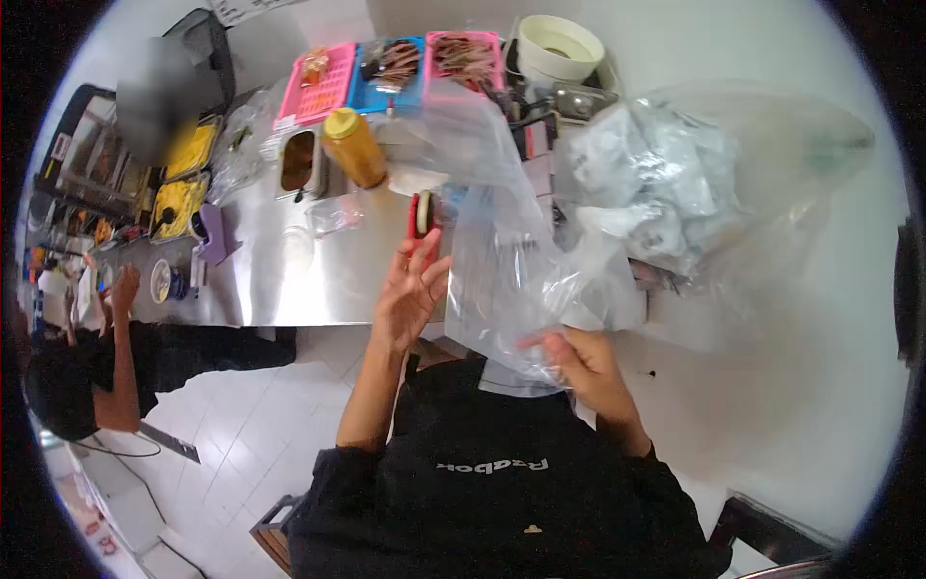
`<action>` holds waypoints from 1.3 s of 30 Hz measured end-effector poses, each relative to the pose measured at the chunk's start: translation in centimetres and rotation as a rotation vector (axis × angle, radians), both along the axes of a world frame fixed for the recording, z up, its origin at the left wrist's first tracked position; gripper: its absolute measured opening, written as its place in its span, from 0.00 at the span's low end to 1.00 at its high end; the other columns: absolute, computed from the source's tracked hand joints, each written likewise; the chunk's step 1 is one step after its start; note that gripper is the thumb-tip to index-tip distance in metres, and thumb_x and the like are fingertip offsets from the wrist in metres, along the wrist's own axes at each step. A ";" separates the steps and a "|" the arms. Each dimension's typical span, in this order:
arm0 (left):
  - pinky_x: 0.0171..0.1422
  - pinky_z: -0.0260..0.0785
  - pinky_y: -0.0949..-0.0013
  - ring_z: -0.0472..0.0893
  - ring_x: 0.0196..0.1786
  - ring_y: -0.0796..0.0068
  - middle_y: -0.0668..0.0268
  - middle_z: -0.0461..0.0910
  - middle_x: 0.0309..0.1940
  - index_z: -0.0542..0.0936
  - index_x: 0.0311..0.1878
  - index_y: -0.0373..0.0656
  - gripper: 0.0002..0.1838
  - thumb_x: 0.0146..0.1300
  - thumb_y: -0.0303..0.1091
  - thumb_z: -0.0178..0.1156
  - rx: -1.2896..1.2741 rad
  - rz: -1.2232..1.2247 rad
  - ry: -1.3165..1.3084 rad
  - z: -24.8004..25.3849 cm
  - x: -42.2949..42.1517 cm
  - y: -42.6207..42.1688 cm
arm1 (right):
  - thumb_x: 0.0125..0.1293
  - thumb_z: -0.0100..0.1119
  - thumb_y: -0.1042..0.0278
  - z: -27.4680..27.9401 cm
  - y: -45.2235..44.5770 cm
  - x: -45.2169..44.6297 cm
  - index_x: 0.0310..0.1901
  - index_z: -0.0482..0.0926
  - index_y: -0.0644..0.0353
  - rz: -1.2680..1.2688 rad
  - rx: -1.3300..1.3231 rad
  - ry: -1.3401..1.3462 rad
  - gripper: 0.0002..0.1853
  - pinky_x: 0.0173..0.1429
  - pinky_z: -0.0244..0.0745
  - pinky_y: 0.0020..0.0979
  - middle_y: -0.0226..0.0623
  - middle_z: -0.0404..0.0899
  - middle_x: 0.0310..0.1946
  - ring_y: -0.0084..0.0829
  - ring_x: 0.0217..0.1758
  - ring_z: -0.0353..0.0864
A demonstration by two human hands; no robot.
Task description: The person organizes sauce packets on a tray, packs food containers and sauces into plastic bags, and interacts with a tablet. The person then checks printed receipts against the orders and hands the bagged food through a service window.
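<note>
Right of the amber squeeze bottle with yellow cap (355,150), clear plastic bag (482,280) hangs, lower end pinched in right hand's (584,367) grip. Left hand (410,299) spread, fingers curled, near red holder with pale roll (422,214); contact unclear. Bottle stands on steel bench (251,270).

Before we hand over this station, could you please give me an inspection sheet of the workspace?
Surface: shiny metal table, crowded along its far side
Job's things: clear plastic bag; red item with a pale disc
Clutter: yellow-capped bottle, pink basket, blue basket, bundled white plastic
Hands: left hand open; right hand gripping the bag
Cables: thin dark cable, lower left
Surroundings: another person at left; tiled floor
</note>
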State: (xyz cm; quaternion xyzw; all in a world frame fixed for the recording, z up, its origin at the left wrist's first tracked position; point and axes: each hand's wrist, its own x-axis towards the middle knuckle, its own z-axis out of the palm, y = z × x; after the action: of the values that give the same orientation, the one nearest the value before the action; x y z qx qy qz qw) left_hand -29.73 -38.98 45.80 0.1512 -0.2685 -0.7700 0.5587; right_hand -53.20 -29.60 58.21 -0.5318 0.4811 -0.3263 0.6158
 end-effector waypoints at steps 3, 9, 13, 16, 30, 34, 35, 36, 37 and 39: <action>0.71 0.54 0.54 0.56 0.71 0.51 0.57 0.45 0.74 0.49 0.73 0.49 0.47 0.55 0.44 0.66 -0.157 -0.131 -0.205 -3.2 3.1 -1.0 | 0.73 0.45 0.55 -0.4 -2.7 4.3 0.53 0.77 0.61 0.271 0.246 -0.248 0.19 0.22 0.52 0.18 0.19 0.62 0.16 0.13 0.17 0.57; 0.59 0.64 0.56 0.71 0.58 0.60 0.62 0.65 0.62 0.57 0.66 0.45 0.29 0.65 0.40 0.54 0.102 0.094 -0.059 -2.5 8.7 -1.1 | 0.69 0.50 0.54 0.6 -7.5 14.5 0.54 0.75 0.60 -0.276 0.943 -0.657 0.20 0.29 0.65 0.20 0.27 0.75 0.27 0.18 0.23 0.69; 0.41 0.73 0.65 0.77 0.38 0.69 0.64 0.76 0.39 0.72 0.45 0.42 0.09 0.65 0.33 0.53 0.325 0.129 -0.125 -4.5 19.6 -0.2 | 0.64 0.56 0.48 -6.0 -10.0 15.7 0.57 0.71 0.59 -0.396 0.655 -0.374 0.27 0.36 0.72 0.24 0.38 0.76 0.49 0.25 0.34 0.77; 0.39 0.74 0.72 0.79 0.34 0.74 0.65 0.80 0.33 0.78 0.42 0.37 0.10 0.62 0.32 0.58 0.293 0.218 -0.562 -3.1 25.9 -0.1 | 0.64 0.56 0.48 -6.4 -12.3 17.2 0.59 0.72 0.53 -0.714 0.403 -0.039 0.26 0.25 0.68 0.23 0.30 0.78 0.44 0.18 0.27 0.73; 0.40 0.73 0.72 0.80 0.33 0.77 0.67 0.82 0.33 0.78 0.45 0.33 0.19 0.59 0.40 0.65 0.437 0.140 -0.639 -2.0 31.5 4.3 | 0.63 0.60 0.59 -9.8 -11.9 34.2 0.39 0.78 0.65 0.263 -0.215 0.363 0.15 0.39 0.75 0.31 0.41 0.81 0.30 0.32 0.31 0.80; 0.31 0.73 0.74 0.80 0.36 0.75 0.64 0.80 0.41 0.75 0.51 0.39 0.22 0.59 0.43 0.65 0.632 0.102 -0.371 -5.8 30.2 5.3 | 0.63 0.60 0.58 -12.0 -10.2 39.1 0.36 0.79 0.67 0.587 -0.228 0.379 0.16 0.34 0.73 0.30 0.38 0.79 0.24 0.27 0.27 0.79; 0.30 0.72 0.74 0.80 0.36 0.75 0.64 0.79 0.40 0.75 0.47 0.40 0.18 0.59 0.40 0.64 0.649 0.081 -0.386 -5.9 31.3 5.5 | 0.63 0.59 0.59 -12.3 -10.1 39.8 0.35 0.79 0.67 0.644 -0.212 0.320 0.15 0.33 0.73 0.30 0.37 0.78 0.23 0.26 0.27 0.78; 0.29 0.72 0.74 0.80 0.35 0.74 0.64 0.79 0.38 0.75 0.44 0.41 0.14 0.59 0.38 0.64 0.665 0.057 -0.399 -6.4 32.5 5.8 | 0.62 0.59 0.61 -12.7 -10.6 39.8 0.32 0.80 0.68 0.664 -0.113 0.305 0.14 0.31 0.70 0.30 0.37 0.78 0.22 0.26 0.26 0.77; 0.27 0.71 0.74 0.79 0.33 0.75 0.65 0.77 0.34 0.74 0.40 0.42 0.11 0.60 0.35 0.63 0.596 0.142 -0.546 -6.1 34.0 6.4 | 0.63 0.58 0.63 -14.1 -11.3 39.0 0.32 0.80 0.68 0.514 -0.183 0.247 0.13 0.30 0.69 0.29 0.36 0.78 0.21 0.25 0.25 0.75; 0.22 0.68 0.74 0.76 0.26 0.77 0.69 0.72 0.23 0.70 0.33 0.43 0.07 0.60 0.28 0.60 0.382 0.427 -0.989 -5.0 38.1 7.8 | 0.62 0.55 0.69 -14.8 -15.3 35.4 0.30 0.78 0.69 0.181 -0.351 0.315 0.10 0.31 0.68 0.28 0.36 0.75 0.20 0.25 0.26 0.73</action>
State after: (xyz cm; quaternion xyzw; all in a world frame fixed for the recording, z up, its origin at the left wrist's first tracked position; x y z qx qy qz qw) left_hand 8.34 -31.13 40.79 0.6426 -0.3176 -0.5127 0.4726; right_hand -17.81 -44.87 43.46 -0.7157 0.4574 -0.2614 0.4585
